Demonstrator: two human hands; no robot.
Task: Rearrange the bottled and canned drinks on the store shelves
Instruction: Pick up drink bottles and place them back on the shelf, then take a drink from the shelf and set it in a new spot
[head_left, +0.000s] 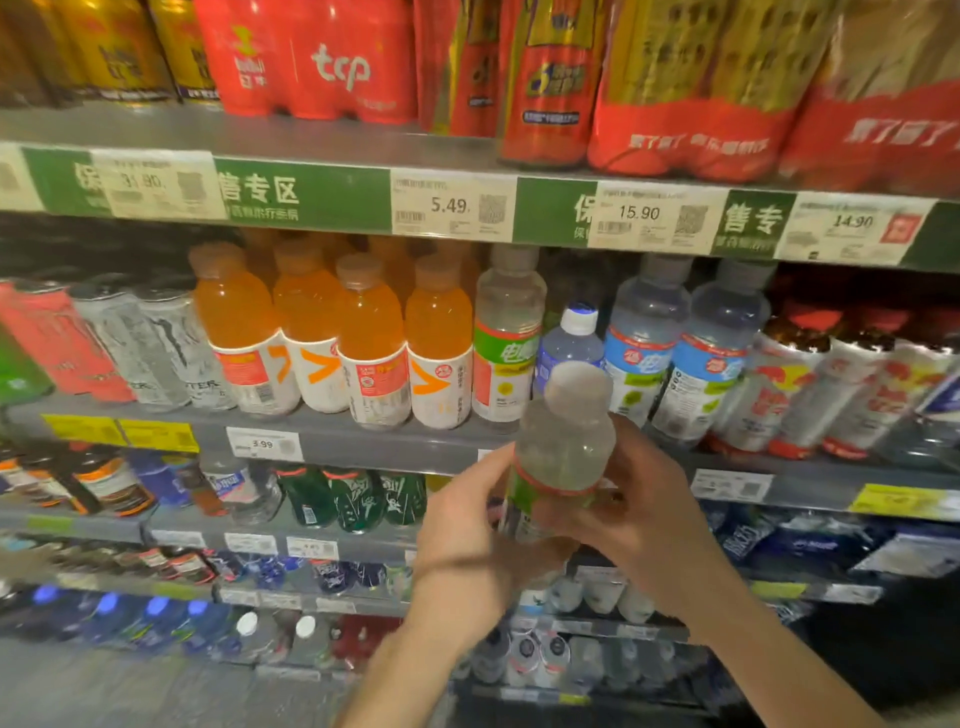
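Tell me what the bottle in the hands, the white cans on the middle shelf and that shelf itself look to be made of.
Held bottle: clear plastic, likely; shelf shows through it, label wrapped round.
White cans: probably printed metal, dull sheen, rimmed tops.
Shelf: grey painted metal, seemingly; thin flat edge.

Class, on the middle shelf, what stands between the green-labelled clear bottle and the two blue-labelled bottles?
In the head view, a smaller bottle with a white cap stands between them, set further back.

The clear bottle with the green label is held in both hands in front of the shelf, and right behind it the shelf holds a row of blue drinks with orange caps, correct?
Not quite. The head view shows the clear bottle held by the left hand and the right hand, but the row of capped drinks on that shelf is orange, not blue, and stands to the left.
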